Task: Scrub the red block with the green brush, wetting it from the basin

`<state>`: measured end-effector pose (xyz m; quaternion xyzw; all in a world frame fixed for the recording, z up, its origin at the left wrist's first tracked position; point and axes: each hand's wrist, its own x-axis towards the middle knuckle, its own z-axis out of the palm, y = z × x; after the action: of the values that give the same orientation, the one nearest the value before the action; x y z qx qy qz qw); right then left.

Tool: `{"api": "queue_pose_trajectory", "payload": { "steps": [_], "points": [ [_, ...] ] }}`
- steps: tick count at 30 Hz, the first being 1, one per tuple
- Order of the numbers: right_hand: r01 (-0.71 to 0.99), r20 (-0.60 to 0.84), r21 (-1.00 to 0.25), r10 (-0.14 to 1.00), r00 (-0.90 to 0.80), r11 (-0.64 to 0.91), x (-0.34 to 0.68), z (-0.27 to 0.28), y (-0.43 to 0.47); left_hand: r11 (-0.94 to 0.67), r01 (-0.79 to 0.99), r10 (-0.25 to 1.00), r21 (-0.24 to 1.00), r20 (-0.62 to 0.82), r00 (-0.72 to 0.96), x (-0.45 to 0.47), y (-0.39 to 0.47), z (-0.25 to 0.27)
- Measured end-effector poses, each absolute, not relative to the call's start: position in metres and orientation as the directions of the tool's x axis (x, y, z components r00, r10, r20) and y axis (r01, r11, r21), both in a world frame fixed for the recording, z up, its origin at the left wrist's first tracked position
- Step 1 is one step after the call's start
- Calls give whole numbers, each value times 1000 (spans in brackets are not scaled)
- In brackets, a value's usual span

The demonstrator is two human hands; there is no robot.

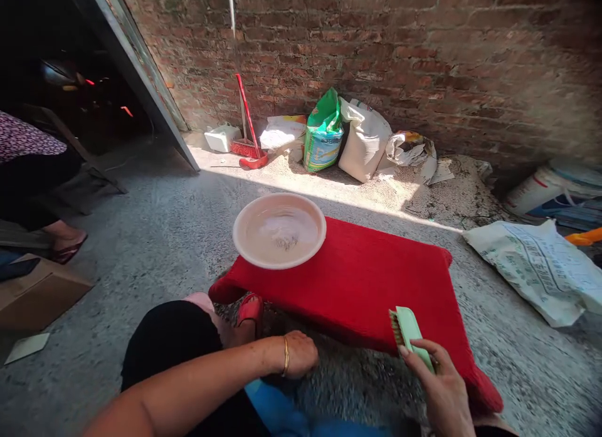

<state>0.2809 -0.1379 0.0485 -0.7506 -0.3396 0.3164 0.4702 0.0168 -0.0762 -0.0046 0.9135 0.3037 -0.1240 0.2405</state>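
My right hand [444, 387] grips a pale green scrub brush [410, 327] by its lower end, thumb and fingers around the handle. The bristles of the brush face left, over the front right part of a low bench covered in red cloth [376, 268]. Near my lap, my left hand [301, 354] is curled into a fist with a gold bangle at the wrist; nothing shows in it, and its fingertips are turned under. A pale pink basin [239, 246] holding water stands on the left end of the bench, apart from both hands.
Sacks, including a green bag [322, 142] and a white sack [362, 148], line the brick wall beside a red broom [247, 148]. On the right lie a printed sack [536, 268] and a bucket [540, 189]. A seated person's foot [68, 236] and a cardboard box [42, 299] are left.
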Motion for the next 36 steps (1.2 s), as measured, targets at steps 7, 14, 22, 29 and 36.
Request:
{"api": "queue_pose_trajectory", "payload": {
  "steps": [7,14,22,29,36],
  "points": [
    [710,80,-692,992,-102,129,166,48,-63,-804,476,359,357,-346,867,8,-70,49],
    [810,53,-565,986,-157,160,181,24,-45,-741,380,393,554,-101,914,-3,-49,73],
    [775,120,-383,805,581,-502,324,39,-84,-592,689,768,417,33,640,-37,-9,40],
    [884,125,-454,975,184,-109,181,33,-39,-643,711,754,284,75,653,-25,1,6],
    [857,49,-374,915,400,-354,289,23,-57,-721,657,689,218,133,712,-23,16,-13]
  ]
}}
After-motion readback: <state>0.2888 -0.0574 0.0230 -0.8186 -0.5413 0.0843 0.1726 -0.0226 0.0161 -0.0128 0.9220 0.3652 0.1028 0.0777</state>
